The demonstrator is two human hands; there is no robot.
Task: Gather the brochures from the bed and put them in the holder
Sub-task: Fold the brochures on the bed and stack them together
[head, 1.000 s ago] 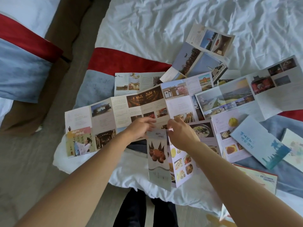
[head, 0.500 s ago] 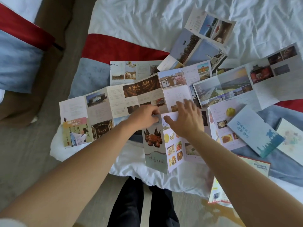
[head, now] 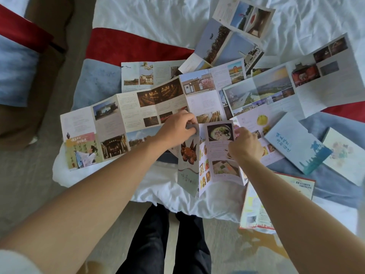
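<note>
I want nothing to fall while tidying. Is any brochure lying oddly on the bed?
Yes. The red-edged brochure near the right arm overhangs the bed's near edge, above the floor. The rest lie unfolded and overlapping on the bed; both hands hold the food brochure.

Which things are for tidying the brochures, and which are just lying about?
For the job:
- food brochure, held by left hand and right hand
- long unfolded brochure
- blue folded brochure
- other brochures on the bed

Just lying about:
- red and blue bed runner
- neighbouring bed

No holder is in view.
</note>
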